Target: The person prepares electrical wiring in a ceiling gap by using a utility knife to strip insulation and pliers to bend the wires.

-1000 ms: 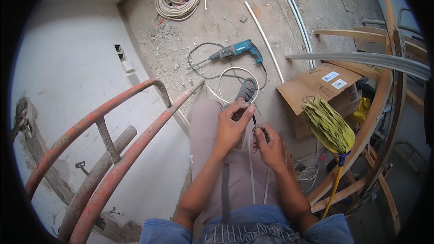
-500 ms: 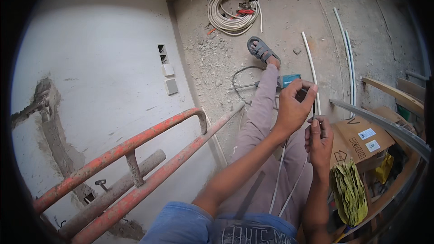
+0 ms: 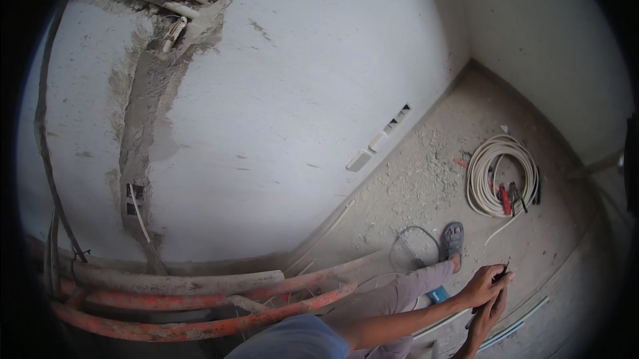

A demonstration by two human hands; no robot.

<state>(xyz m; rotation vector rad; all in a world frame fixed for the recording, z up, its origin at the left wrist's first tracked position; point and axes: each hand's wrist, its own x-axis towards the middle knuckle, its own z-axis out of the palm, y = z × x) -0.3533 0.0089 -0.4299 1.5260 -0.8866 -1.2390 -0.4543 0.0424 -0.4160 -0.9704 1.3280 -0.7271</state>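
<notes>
At the lower right my left hand [image 3: 482,286] is closed, with a small dark object [image 3: 500,274] pinched between thumb and fingers. My right hand [image 3: 490,316] is just below it, fingers curled and close against the left. What the right fingers hold is hidden. Under my left forearm a blue power tool [image 3: 438,294] lies on the floor by my leg. My sandalled foot [image 3: 452,240] rests near its cord.
A coil of pale cable [image 3: 476,189] with red-handled pliers [image 3: 505,200] lies by the wall corner amid rubble. Rusty red metal tubes [image 3: 193,331] cross the lower left. The white wall has a chiselled groove [image 3: 143,119] and switch boxes [image 3: 359,161]. Pale blue pipes [image 3: 516,326] lie at right.
My view has swung left and up toward the wall, so both hands now appear lower and farther right. The cardboard box has left the view. My hands have come closer together.
</notes>
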